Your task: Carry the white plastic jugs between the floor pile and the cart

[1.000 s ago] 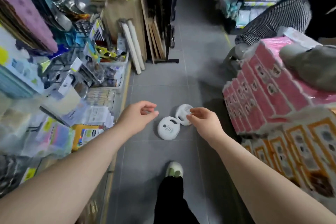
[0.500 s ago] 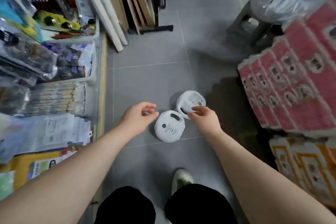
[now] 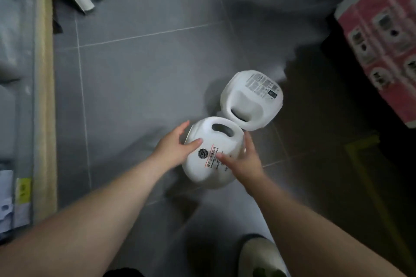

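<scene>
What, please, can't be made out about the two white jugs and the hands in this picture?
- Head view, near jug: its lower label is covered by the right hand; its left side by the left hand.
- Far jug: the label print is too small and blurred to read.
- Both jugs: their caps and bases are hidden by their own bodies.
- Pink packs: cut off by the right edge.
</scene>
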A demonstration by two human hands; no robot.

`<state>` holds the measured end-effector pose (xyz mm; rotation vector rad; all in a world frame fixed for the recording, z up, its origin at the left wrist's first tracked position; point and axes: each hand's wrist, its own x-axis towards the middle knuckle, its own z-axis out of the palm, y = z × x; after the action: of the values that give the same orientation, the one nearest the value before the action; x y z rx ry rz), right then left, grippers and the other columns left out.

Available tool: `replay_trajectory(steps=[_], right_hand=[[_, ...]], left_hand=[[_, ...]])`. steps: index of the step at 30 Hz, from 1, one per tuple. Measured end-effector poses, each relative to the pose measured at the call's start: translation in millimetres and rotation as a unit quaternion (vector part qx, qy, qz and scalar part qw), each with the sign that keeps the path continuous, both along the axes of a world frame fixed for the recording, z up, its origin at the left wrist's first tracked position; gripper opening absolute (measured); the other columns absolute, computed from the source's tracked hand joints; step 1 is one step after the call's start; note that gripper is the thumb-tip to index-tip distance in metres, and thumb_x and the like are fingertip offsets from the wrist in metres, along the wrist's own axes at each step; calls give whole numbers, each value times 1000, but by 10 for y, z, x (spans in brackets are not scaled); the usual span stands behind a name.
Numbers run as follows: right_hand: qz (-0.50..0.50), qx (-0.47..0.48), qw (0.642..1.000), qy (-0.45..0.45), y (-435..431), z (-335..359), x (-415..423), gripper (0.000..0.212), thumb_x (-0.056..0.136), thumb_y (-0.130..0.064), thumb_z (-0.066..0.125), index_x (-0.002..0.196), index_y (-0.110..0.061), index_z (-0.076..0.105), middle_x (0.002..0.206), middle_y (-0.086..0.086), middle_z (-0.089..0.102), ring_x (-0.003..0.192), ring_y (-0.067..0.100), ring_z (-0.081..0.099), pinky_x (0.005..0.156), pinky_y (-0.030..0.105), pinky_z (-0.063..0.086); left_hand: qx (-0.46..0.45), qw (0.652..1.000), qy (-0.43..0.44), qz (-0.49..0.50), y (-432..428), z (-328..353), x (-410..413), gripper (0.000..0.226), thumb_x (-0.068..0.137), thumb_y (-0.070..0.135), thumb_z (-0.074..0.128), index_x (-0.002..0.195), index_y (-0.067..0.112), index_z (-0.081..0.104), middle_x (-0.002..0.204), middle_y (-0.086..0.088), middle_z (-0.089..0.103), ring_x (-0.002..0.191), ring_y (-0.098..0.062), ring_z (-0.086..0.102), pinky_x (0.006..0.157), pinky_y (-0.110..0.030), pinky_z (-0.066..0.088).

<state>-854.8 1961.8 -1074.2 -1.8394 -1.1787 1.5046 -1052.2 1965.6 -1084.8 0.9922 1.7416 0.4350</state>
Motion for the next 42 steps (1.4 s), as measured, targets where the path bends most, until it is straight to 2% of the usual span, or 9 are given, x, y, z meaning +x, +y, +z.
replay_trajectory(steps=[7, 12, 18, 20, 22, 26, 31, 36, 42], right_hand=[[-35, -6, 994, 107, 11, -325, 41, 96, 55, -10, 90, 136, -33, 42, 120, 1, 65, 105, 22, 66, 78, 48, 59], [2, 5, 995, 98, 9, 92, -62, 94, 56, -8, 91, 133, -36, 43, 116, -8, 66, 106, 15, 65, 82, 43, 58], [76, 30, 993, 85, 162, 1643, -299, 93, 57, -19, 93, 118, -64, 39, 111, -27, 62, 104, 1, 61, 77, 26, 57], [94, 47, 989, 105, 218, 2288, -398, 94, 58, -14, 92, 126, -53, 40, 112, -26, 61, 104, 0, 61, 74, 20, 55], [114, 51, 985, 120, 247, 2979, -515, 99, 58, -13, 92, 131, -47, 35, 121, -18, 59, 112, 7, 60, 84, 29, 56], [151, 63, 978, 129, 194, 4299, -773, 99, 50, -27, 93, 117, -69, 33, 113, -28, 61, 106, 1, 62, 84, 33, 56], [183, 86, 968, 146, -91, 5482, -1057, 114, 43, -32, 96, 137, -51, 34, 121, -15, 63, 111, 13, 63, 88, 48, 56], [220, 119, 957, 148, -363, 6314, -1297, 91, 41, -30, 94, 102, -74, 42, 106, -25, 66, 100, 3, 65, 81, 36, 58], [293, 149, 921, 208, -364, 6819, -1695, 97, 58, -7, 91, 134, -42, 41, 110, -24, 65, 100, -2, 63, 76, 25, 57]], left_hand=[[-24, 986, -136, 90, 69, -276, 181, 73, 86, 38, 71, 147, 44, 31, 117, 24, 58, 98, 4, 60, 66, -23, 49], [-2, 975, -159, 154, -99, 211, 108, 65, 89, 27, 69, 145, 38, 38, 129, 12, 60, 111, -12, 62, 90, -39, 53], [37, 966, -154, 205, -185, 1779, -163, 64, 87, 29, 71, 140, 47, 39, 125, 18, 62, 112, -11, 62, 96, -44, 52], [53, 963, -149, 218, -210, 2440, -261, 62, 86, 30, 71, 136, 49, 40, 125, 19, 61, 113, -11, 62, 97, -47, 51], [69, 959, -144, 235, -263, 3147, -365, 65, 86, 31, 72, 137, 53, 38, 123, 22, 61, 111, -10, 63, 97, -48, 51], [104, 949, -132, 269, -449, 4469, -595, 75, 83, 33, 74, 144, 47, 33, 135, 12, 57, 117, -16, 60, 100, -50, 48], [146, 940, -109, 287, -890, 5730, -863, 71, 75, 37, 80, 132, 57, 44, 122, 13, 65, 107, -17, 66, 93, -49, 53], [190, 925, -97, 314, -1311, 6488, -1095, 78, 76, 33, 81, 140, 49, 40, 117, 18, 64, 102, -15, 67, 79, -45, 59], [239, 896, -84, 364, -1667, 6956, -1339, 77, 73, 35, 81, 136, 55, 39, 127, 10, 62, 106, -19, 65, 72, -47, 60]])
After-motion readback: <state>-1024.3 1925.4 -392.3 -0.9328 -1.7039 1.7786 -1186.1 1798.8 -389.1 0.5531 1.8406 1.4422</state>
